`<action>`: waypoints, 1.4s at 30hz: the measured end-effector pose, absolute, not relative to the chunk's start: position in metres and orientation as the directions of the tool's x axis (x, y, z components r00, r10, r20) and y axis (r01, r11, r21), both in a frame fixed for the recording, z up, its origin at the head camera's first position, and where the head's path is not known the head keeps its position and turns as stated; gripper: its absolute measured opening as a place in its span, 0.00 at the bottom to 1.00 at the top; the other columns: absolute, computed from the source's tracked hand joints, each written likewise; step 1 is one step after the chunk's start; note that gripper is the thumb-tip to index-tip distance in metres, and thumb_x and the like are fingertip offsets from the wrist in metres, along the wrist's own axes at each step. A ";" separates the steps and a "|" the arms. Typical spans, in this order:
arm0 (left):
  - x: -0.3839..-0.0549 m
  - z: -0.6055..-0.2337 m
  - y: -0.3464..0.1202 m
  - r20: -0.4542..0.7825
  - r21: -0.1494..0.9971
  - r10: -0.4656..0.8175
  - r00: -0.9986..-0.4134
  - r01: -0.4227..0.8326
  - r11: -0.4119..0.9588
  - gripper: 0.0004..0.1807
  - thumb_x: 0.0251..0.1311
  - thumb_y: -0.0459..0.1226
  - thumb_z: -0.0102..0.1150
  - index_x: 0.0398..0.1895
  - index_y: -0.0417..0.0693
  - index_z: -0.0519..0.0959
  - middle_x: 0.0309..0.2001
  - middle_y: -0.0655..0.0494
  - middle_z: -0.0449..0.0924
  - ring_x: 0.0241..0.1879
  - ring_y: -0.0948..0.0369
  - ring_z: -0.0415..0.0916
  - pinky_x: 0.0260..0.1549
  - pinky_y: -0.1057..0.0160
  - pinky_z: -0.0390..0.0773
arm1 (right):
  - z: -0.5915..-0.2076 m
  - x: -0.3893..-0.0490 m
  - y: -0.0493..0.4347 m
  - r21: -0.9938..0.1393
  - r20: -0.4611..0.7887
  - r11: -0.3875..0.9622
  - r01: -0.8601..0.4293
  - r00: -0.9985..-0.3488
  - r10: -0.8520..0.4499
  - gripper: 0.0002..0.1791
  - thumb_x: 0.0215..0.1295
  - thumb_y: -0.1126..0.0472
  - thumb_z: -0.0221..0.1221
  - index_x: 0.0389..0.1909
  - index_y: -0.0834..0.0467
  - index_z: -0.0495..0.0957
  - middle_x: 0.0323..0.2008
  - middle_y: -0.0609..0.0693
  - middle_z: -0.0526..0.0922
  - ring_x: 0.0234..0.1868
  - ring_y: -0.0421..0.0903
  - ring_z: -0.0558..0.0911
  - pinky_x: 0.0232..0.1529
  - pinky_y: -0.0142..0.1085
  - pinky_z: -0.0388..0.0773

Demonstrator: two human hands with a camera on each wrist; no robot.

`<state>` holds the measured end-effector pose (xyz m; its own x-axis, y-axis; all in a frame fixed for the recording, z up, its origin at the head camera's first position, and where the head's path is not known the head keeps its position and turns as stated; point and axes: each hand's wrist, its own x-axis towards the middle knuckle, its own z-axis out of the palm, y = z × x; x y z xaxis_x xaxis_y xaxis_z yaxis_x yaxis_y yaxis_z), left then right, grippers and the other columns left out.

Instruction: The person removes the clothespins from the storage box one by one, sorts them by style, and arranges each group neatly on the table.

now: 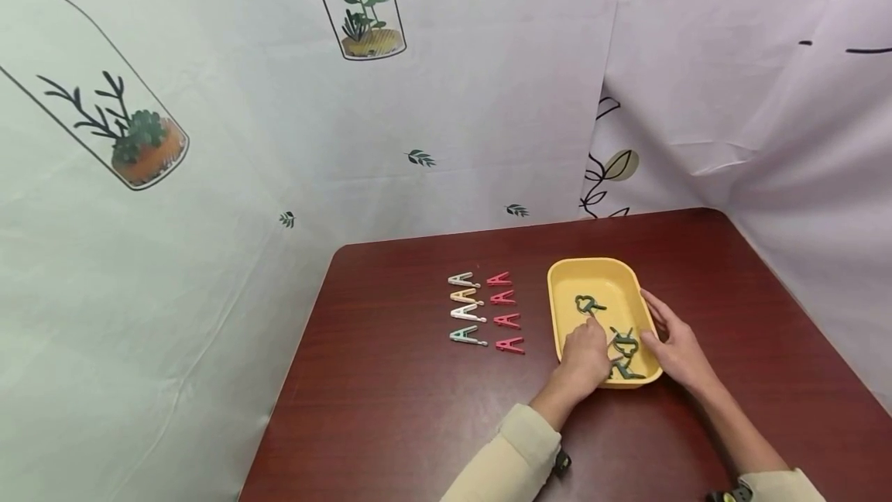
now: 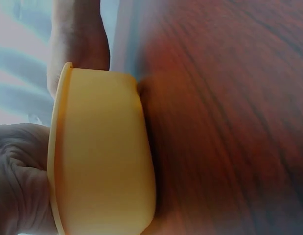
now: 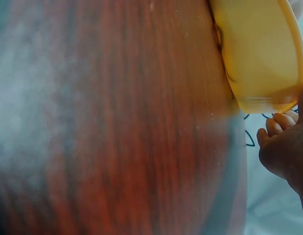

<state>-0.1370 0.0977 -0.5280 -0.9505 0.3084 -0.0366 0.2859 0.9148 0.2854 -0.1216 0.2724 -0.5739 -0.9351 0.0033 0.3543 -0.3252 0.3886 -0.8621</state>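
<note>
A yellow plastic tray (image 1: 599, 277) stands on the table with several dark green clips inside. My left hand (image 1: 584, 353) reaches over its near left side, the index finger stretched out to a green clip (image 1: 589, 304); whether it pinches that clip I cannot tell. More green clips (image 1: 625, 343) lie by the near right corner, partly behind the left hand. At the tray's right side my right hand (image 1: 679, 351) grips the rim, thumb on top and fingers along the outside. The right wrist view shows curled fingers of this right hand (image 3: 283, 142) beside the tray wall (image 3: 259, 54).
Left of the tray, clothespins lie in two columns: red ones (image 1: 506, 321) nearer the tray, and white, yellow and pale green ones (image 1: 468, 335) farther left. The dark red wooden table (image 1: 390, 401) meets a printed cloth backdrop (image 1: 474, 99) at the back.
</note>
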 end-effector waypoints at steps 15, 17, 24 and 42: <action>-0.130 -0.530 0.093 0.127 0.411 0.280 -0.951 0.308 0.858 0.12 0.70 0.38 0.68 0.54 0.51 0.83 0.41 0.59 0.83 0.38 0.66 0.81 0.38 0.69 0.81 | -0.574 -0.118 0.271 -0.863 0.353 0.386 -0.325 -0.935 0.002 0.40 0.66 0.82 0.56 0.80 0.69 0.60 0.70 0.79 0.67 0.56 0.21 0.74 0.41 0.19 0.79; -0.130 -0.532 0.091 0.168 0.478 0.272 -0.947 0.320 0.818 0.12 0.72 0.39 0.66 0.55 0.52 0.84 0.46 0.61 0.84 0.43 0.67 0.82 0.42 0.68 0.81 | -0.575 -0.118 0.271 -0.864 0.354 0.383 -0.327 -0.935 0.002 0.40 0.66 0.82 0.56 0.80 0.68 0.60 0.70 0.79 0.67 0.56 0.21 0.74 0.41 0.19 0.79; -0.129 -0.536 0.084 0.318 0.734 0.192 -0.928 0.369 0.570 0.10 0.71 0.35 0.68 0.53 0.50 0.88 0.45 0.63 0.88 0.44 0.72 0.81 0.44 0.76 0.77 | -0.575 -0.119 0.271 -0.864 0.357 0.382 -0.328 -0.934 0.004 0.40 0.66 0.81 0.56 0.80 0.68 0.60 0.70 0.79 0.67 0.56 0.19 0.73 0.42 0.18 0.78; -0.131 -0.542 0.080 0.413 0.907 0.012 -0.911 0.410 -0.100 0.09 0.64 0.32 0.74 0.46 0.39 0.91 0.42 0.50 0.91 0.39 0.68 0.88 0.40 0.64 0.88 | -0.570 -0.118 0.271 -0.862 0.325 0.414 -0.292 -0.946 0.008 0.40 0.67 0.80 0.56 0.81 0.67 0.59 0.70 0.78 0.67 0.53 0.17 0.72 0.40 0.19 0.79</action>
<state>-0.1308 0.0800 -0.5419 -0.9108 0.0117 0.4128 0.4097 -0.0997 0.9068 -0.1180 0.2708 -0.5698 -0.9458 0.0079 0.3248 -0.2925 0.4144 -0.8618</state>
